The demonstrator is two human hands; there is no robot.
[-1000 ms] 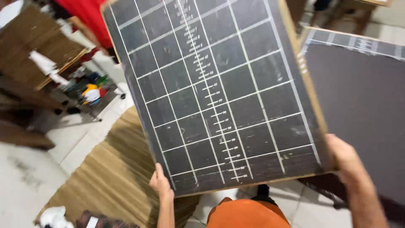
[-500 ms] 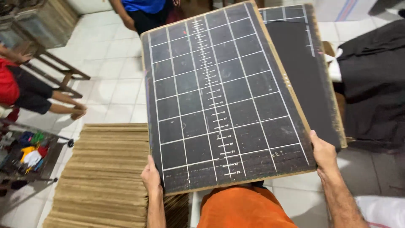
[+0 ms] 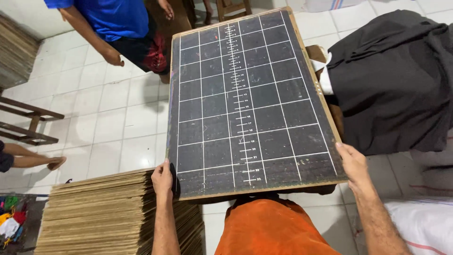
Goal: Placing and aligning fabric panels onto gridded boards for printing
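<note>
Both hands are clamped on the near corners of the dark gridded board [image 3: 245, 99]: left hand [image 3: 163, 178] wraps its edge, right hand [image 3: 353, 163] grips the opposite corner. Looks mid-carry; setting it down next needs a level, two-handed lowering, I'd guess.

Both hands grip a dark gridded board [image 3: 245, 101] at its near corners: left hand [image 3: 162, 178], right hand [image 3: 353, 163]; stacked cardboard sheets [image 3: 101, 212] lie below-left; black cloth [image 3: 394, 80] lies right.
</note>
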